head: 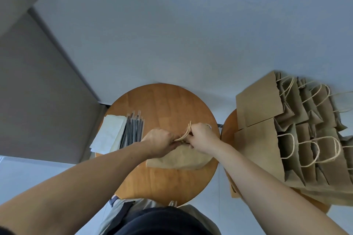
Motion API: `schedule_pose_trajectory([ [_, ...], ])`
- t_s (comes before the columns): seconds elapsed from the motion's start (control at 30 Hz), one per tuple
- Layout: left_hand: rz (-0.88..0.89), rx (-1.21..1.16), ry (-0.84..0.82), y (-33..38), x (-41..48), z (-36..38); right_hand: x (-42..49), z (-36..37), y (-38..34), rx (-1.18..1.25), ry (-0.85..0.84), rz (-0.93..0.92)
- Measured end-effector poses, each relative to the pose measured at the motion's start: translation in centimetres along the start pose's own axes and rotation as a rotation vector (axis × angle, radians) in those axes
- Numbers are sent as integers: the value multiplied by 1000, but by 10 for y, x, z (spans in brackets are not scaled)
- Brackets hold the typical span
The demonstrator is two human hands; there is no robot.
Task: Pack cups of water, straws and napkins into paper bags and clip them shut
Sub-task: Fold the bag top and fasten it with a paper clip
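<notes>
A brown paper bag [181,158] stands on the round wooden table [166,105], its top pinched together. My left hand [159,142] grips the bag's top edge from the left. My right hand [202,136] grips the same top from the right, by the twisted paper handles [186,133], which stick up between the two hands. Whether a clip is between my fingers is hidden. At the table's left edge lies a stack of white napkins [109,133], and beside it a bundle of dark wrapped straws [133,129]. No cups are in view.
A second round table [228,129] at the right carries several filled-looking paper bags [286,129] lying in rows with handles toward the right. A grey wall panel [38,101] stands at the left, pale floor beyond. My dark clothing fills the bottom middle.
</notes>
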State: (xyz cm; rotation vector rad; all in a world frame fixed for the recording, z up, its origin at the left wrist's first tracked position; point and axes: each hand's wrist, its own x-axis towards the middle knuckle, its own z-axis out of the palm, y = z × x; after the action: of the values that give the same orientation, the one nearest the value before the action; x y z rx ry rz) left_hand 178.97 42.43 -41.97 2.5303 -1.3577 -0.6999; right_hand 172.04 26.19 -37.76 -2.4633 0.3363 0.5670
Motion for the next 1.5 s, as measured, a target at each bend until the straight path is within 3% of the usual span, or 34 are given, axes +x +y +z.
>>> schedule_pose_trajectory([
  [0.3, -33, -12, 35, 4, 0, 0, 9, -7, 4, -42, -48, -26],
  [0.5, -42, -74, 60, 3, -2, -1, 11, 6, 9, -190, 57, -95],
  [0.87, -139, -123, 28, 6, 1, 0, 5, 25, 26, -181, 172, -236],
  [1.33, -127, 12, 99, 15, -1, 10, 3, 28, 18, -206, 48, -5],
  [1.43, -143, -25, 50, 19, -3, 4, -6, 32, 22, -197, 102, -96],
  [1.5, -119, -83, 23, 17, -2, -6, -19, 33, 31, -66, 242, -212],
])
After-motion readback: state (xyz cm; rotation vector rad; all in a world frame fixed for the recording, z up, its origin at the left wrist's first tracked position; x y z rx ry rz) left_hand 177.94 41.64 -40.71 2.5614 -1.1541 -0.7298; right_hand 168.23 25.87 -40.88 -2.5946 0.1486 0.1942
